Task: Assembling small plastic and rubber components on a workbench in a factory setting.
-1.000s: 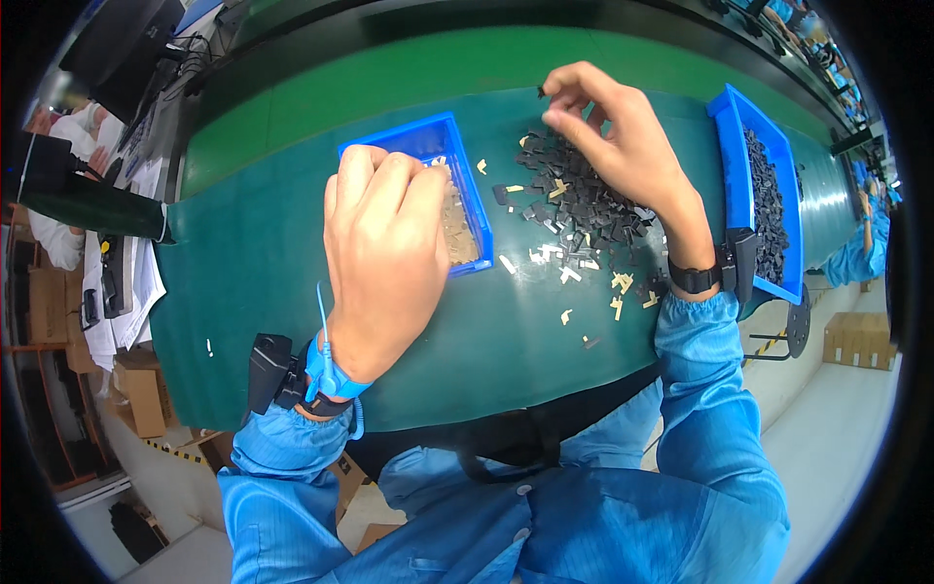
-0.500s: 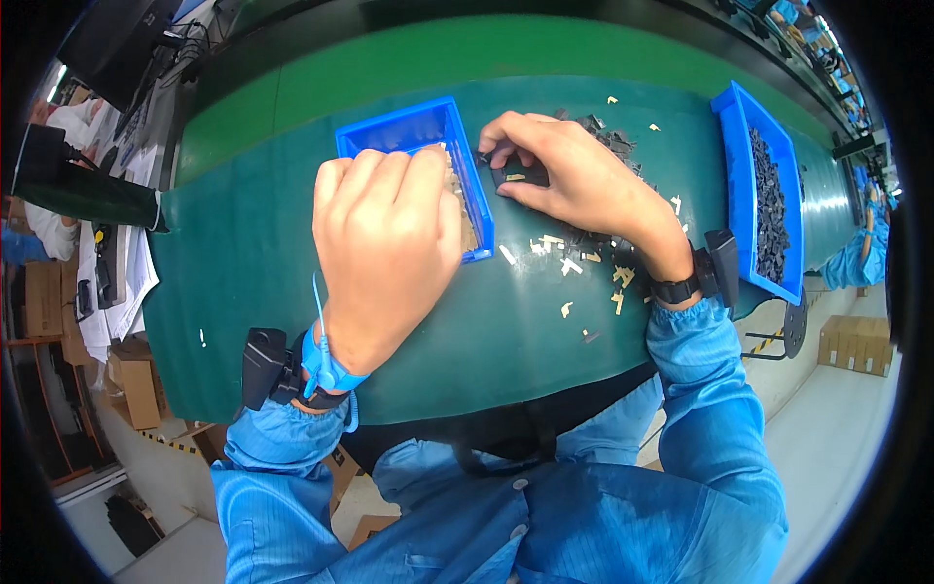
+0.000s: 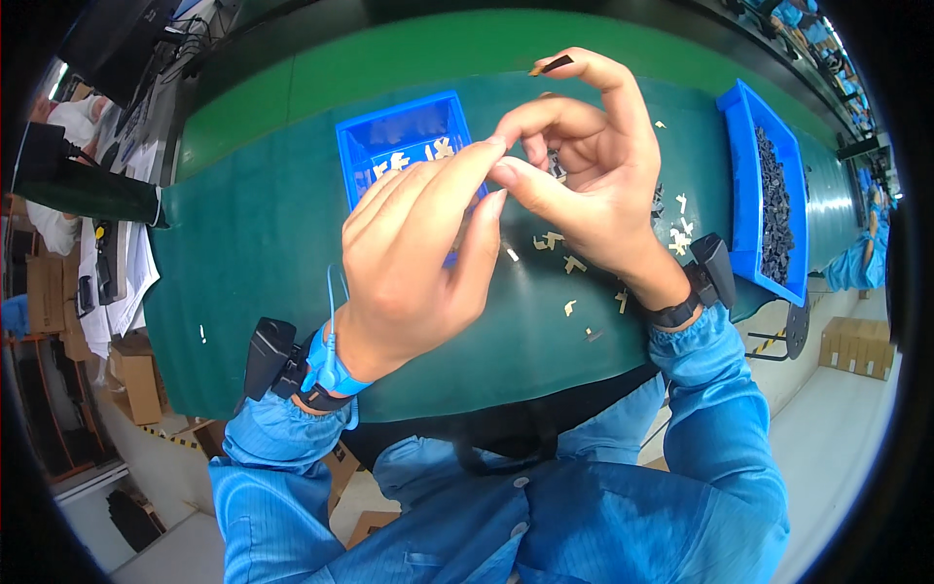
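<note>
My left hand [image 3: 413, 238] is raised over the near side of a small blue bin [image 3: 352, 146]. Its thumb and fingers point right, pinched against the fingertips of my right hand [image 3: 598, 170]. Whatever lies between the touching fingertips is hidden or too small to make out. One finger of the right hand stands up, with a small black strip [image 3: 556, 64] with a tan end at its tip. Pale cut pieces [image 3: 440, 148] lie inside the small bin. More pale scraps [image 3: 574, 263] are scattered over the green mat [image 3: 545, 341] below the right hand, which mostly covers a heap of dark pieces [image 3: 658, 201].
A longer blue bin [image 3: 744, 234], filled with small black pieces [image 3: 773, 200], stands at the mat's right end. Papers [image 3: 131, 282] and a dark monitor-like box [image 3: 117, 49] are at the left. Cardboard boxes [image 3: 856, 346] rest on the floor at the right.
My right hand has lifted off the mat and turned, one finger now raised with the black strip. My left hand has come out of the small bin to meet its fingertips.
</note>
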A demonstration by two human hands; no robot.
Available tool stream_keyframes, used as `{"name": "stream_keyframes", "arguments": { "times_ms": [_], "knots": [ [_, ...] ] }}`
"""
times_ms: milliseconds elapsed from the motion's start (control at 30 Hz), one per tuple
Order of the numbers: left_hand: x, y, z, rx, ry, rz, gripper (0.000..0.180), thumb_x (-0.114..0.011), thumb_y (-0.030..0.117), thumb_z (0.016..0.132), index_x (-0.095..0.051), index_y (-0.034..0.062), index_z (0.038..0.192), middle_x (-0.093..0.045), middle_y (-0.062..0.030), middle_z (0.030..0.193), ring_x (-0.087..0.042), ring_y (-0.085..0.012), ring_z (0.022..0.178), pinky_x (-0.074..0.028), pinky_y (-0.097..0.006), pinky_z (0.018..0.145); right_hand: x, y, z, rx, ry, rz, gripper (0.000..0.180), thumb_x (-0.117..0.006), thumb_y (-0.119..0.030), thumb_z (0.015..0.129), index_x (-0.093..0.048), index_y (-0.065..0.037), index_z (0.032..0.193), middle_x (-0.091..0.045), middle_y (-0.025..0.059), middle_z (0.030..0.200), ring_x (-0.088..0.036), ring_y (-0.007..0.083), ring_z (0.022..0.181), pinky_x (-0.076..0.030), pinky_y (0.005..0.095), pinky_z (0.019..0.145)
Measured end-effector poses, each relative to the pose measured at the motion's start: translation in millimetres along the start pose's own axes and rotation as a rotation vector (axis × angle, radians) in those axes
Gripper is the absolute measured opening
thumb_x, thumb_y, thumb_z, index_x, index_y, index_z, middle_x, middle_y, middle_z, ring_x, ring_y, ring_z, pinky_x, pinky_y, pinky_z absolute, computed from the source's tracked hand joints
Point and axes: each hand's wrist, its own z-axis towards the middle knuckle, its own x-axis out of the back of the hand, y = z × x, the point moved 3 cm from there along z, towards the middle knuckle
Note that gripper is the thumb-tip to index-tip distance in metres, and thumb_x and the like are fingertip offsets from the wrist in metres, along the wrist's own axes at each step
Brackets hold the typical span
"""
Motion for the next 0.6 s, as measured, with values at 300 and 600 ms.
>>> {"name": "stream_keyframes", "arguments": {
  "times_ms": [300, 600],
  "knots": [
    [2, -1, 5, 0.078, 0.025, -0.114, 0.028, -0.072, -0.009, 0.085, -0.072, -0.0063, 0.113, -0.073, -0.0210, 0.096, -0.074, -0.0301, 0.081, -0.059, -0.035, 0.070, 6, -3, 1, 0.090, -0.042, -0.074, 0.063, -0.086, -0.002, 0.085, -0.047, -0.003, 0.134, -0.075, 0.0063, 0.093, -0.055, 0.0033, 0.079, -0.044, 0.0197, 0.071],
    [4, -11, -1, 0.468, 0.142, -0.481, 0.018, -0.070, -0.008, 0.093, -0.074, -0.0077, 0.111, -0.074, -0.0131, 0.094, -0.072, -0.0148, 0.079, -0.058, -0.025, 0.069, 1, -2, -1, 0.043, -0.011, -0.055, 0.035, -0.077, -0.002, 0.095, -0.056, 0.001, 0.124, -0.073, 0.0070, 0.097, -0.064, 0.0044, 0.084, -0.051, 0.0194, 0.074]
  ]
}}
